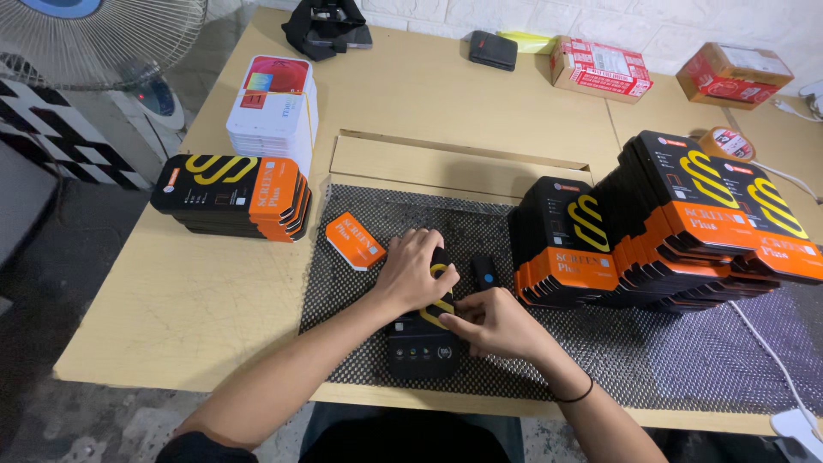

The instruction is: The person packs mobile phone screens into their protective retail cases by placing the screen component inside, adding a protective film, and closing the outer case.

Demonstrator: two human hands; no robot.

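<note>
A flat black box with a yellow curved mark [422, 346] lies on the dark mesh mat [686, 360] near the table's front edge. My left hand [413, 273] presses down on its upper end. At the box's right edge, the fingers of my right hand [490, 326] pinch its side. A small orange and white sleeve piece [355, 240] lies on the mat just left of my left hand. Just above my right hand lies a small black item with a blue dot [485, 273].
Tall leaning stacks of black and orange boxes [686, 231] fill the mat's right side. A shorter stack [231, 197] and a pile of white packs [273, 116] sit at the left. Cardboard boxes [598, 69], a tape roll [727, 142] and a fan [94, 39] lie beyond.
</note>
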